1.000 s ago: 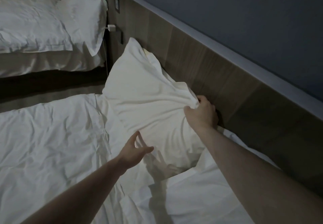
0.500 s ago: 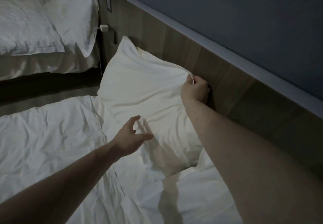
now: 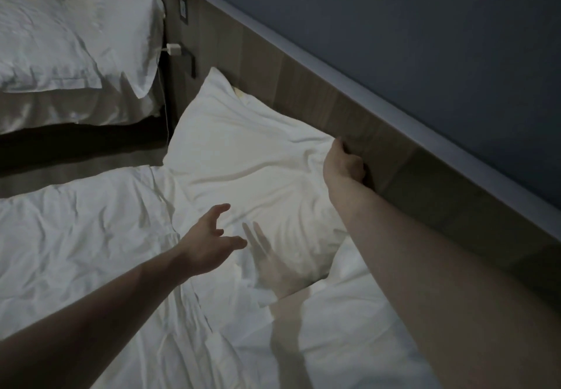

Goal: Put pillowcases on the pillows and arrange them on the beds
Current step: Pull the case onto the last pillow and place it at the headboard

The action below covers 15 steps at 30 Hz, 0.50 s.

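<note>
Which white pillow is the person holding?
The white pillow leaning on the wooden headboard of the near bed; the right hand pinches its corner. The far bed's pillows lie untouched.

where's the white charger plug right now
In the head view, upper left: the white charger plug sits on the wooden headboard panel, in the gap between the far bed's pillows and the near pillow.

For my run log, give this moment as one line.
right hand: gripping pillow corner by headboard | left hand: open, above pillow

Dim room: wooden headboard panel (image 3: pixel 349 115) under blue-grey wall (image 3: pixel 394 24), dark floor gap (image 3: pixel 76 149).
</note>
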### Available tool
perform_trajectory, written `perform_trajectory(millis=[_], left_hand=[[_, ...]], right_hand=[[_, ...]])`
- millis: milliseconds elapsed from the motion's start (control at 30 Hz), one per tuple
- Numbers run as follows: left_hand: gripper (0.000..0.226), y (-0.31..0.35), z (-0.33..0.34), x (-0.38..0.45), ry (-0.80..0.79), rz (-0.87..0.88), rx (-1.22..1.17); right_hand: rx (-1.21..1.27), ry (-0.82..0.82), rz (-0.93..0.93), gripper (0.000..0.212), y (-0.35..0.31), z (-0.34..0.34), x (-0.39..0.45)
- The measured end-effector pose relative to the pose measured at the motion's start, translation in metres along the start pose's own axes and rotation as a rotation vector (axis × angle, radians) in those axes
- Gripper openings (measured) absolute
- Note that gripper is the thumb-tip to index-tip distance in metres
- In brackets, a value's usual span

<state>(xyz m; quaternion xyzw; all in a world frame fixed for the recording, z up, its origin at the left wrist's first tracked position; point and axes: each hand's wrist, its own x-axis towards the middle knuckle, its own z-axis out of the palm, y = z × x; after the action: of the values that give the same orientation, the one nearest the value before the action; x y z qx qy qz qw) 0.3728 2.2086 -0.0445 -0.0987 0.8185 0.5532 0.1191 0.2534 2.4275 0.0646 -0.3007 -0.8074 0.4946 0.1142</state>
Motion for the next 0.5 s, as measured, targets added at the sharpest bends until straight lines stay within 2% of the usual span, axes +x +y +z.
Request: perform_trajectory(millis=[67, 167, 400, 500], left_hand=[[0.085, 0.01, -0.002, -0.004, -0.015, 0.011, 0.031], [0.083, 0.025, -0.006, -0.012, -0.024, 0.026, 0.083], [0.069, 0.068, 0.006, -0.049, -0.078, 0.131, 0.192], [0.067, 0.079, 0.025, -0.076, -0.154, 0.198, 0.261]], right_hand=[[-0.197, -0.049, -0.214, 0.05, 0.014, -0.017, -0.012], [-0.305, -0.131, -0.409, 0.026, 0.04, -0.048, -0.036], [-0.381, -0.256, -0.549, 0.047, 0.109, -0.145, -0.087], [-0.473, -0.208, -0.535, 0.055, 0.144, -0.215, -0.11]])
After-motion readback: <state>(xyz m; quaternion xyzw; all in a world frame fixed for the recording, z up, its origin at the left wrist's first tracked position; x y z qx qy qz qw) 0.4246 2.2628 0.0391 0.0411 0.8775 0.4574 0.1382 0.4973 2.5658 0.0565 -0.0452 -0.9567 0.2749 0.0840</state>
